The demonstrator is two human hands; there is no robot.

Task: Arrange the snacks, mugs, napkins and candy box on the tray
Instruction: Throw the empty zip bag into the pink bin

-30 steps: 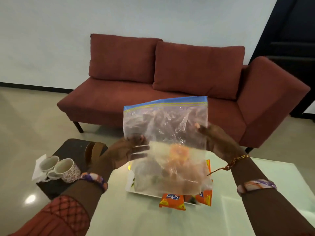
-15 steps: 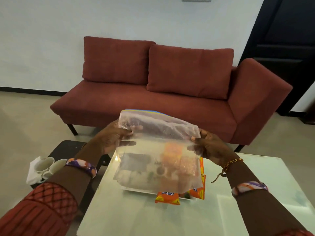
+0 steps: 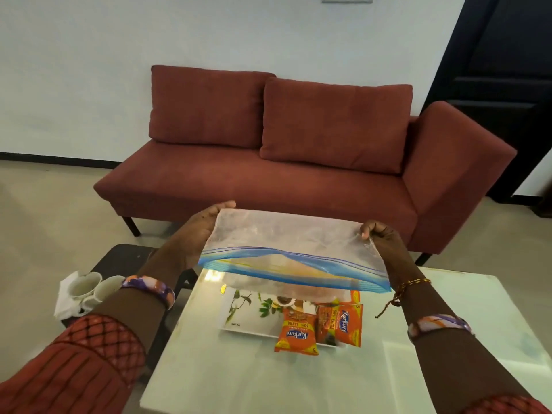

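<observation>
I hold a clear zip bag point(image 3: 286, 234) with a blue seal strip flat above the table, its open mouth turned toward me. My left hand point(image 3: 191, 237) grips its left edge and my right hand point(image 3: 380, 237) pinches its right corner. Below it a white floral tray point(image 3: 239, 312) lies on the glass table. Two orange Kurkure snack packets point(image 3: 298, 331) lie on the tray's near right part, one hanging over its front rim. Two white mugs point(image 3: 89, 286) stand on white napkins point(image 3: 64, 297) on a dark side table at the left. The candy box is not visible.
The white glass coffee table point(image 3: 448, 339) fills the lower middle and right. A dark low side table point(image 3: 122, 258) stands left of it. A maroon sofa point(image 3: 298, 162) stands behind, against a white wall, with a dark door point(image 3: 507, 70) at the right.
The bag was upright with its seal on top; both hands have tipped it flat and lowered it, so the seal now faces me. The snack packets now show clear of the bag.
</observation>
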